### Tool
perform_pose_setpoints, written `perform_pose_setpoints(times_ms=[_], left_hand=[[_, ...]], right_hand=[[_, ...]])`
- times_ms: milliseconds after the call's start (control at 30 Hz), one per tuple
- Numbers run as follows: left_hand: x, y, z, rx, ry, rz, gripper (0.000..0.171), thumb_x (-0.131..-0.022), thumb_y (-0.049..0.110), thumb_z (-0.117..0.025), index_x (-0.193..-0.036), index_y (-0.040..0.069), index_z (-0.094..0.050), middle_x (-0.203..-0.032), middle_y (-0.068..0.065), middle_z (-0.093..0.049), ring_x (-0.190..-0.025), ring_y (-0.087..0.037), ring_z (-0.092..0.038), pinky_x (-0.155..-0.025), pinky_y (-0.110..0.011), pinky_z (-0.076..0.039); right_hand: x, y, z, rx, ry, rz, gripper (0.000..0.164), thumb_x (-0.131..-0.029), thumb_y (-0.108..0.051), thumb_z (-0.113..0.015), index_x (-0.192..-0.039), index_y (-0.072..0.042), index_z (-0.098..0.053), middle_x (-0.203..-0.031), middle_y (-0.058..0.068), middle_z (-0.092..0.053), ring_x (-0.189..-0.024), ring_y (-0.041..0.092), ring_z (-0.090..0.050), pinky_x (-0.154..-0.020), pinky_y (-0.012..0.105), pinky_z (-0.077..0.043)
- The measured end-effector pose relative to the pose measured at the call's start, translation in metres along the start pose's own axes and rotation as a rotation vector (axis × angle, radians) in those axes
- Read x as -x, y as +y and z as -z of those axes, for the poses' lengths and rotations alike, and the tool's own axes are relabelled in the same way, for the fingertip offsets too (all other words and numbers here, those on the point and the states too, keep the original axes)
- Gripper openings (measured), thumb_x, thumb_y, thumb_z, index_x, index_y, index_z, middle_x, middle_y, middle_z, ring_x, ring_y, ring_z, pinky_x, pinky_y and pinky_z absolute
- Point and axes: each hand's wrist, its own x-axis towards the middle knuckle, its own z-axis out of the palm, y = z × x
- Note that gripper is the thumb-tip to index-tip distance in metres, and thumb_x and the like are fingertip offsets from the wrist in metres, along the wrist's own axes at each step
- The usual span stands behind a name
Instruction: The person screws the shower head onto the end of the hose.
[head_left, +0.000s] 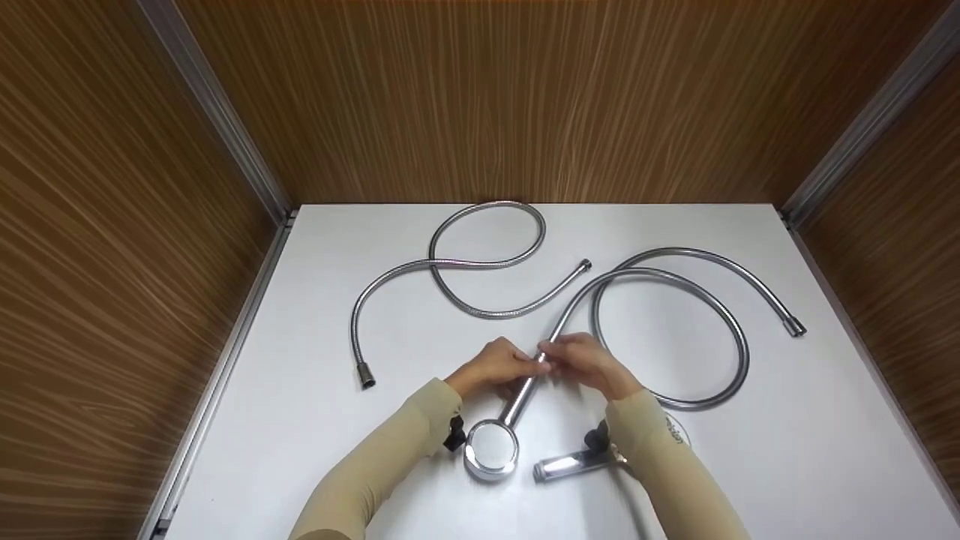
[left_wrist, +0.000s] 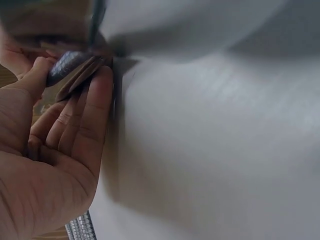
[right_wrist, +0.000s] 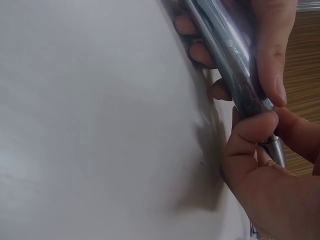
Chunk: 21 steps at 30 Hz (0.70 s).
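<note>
A chrome hand shower with a round head slants up from the front middle of the table. My left hand grips its handle near the upper end, thumb along one side and fingers round the other. Just beyond, my right hand pinches the joint where a smooth silver shower hose meets the handle. From there this hose loops to the right and ends in a metal connector. In the right wrist view, the right fingers curl at the handle's end, close to the left thumb.
A second, ribbed shower hose lies looped at the back left of the white table. Another hand shower lies near the front, partly hidden by my right forearm. Wood-grain panels stand round the back and sides.
</note>
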Motion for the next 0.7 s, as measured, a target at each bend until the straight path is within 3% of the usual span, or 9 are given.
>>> perform_pose_setpoints(times_ms=[467, 700], left_hand=[[0.0021, 0.0027, -0.0068, 0.04, 0.129, 0.002, 0.035, -0.082, 0.044, -0.09, -0.088, 0.01, -0.085, -0.069, -0.015, -0.075, -0.046, -0.012, -0.06, -0.048, -0.028, -0.057], [0.0012, 0.0026, -0.0088, -0.076, 0.197, -0.085, 0.036, -0.081, 0.045, -0.09, -0.086, 0.01, -0.085, -0.064, -0.01, -0.075, -0.045, -0.006, -0.053, -0.046, -0.019, -0.046]], right_hand=[[0.0027, -0.0034, 0.001, 0.068, 0.03, 0.027, 0.023, -0.104, -0.016, -0.066, -0.105, 0.007, -0.069, -0.074, -0.002, -0.068, -0.07, 0.011, -0.062, -0.066, 0.022, -0.053], [0.0058, -0.0032, 0.0019, 0.051, 0.024, 0.033, 0.021, -0.103, -0.016, -0.066, -0.104, 0.005, -0.07, -0.074, -0.002, -0.069, -0.071, 0.011, -0.063, -0.068, 0.023, -0.054]])
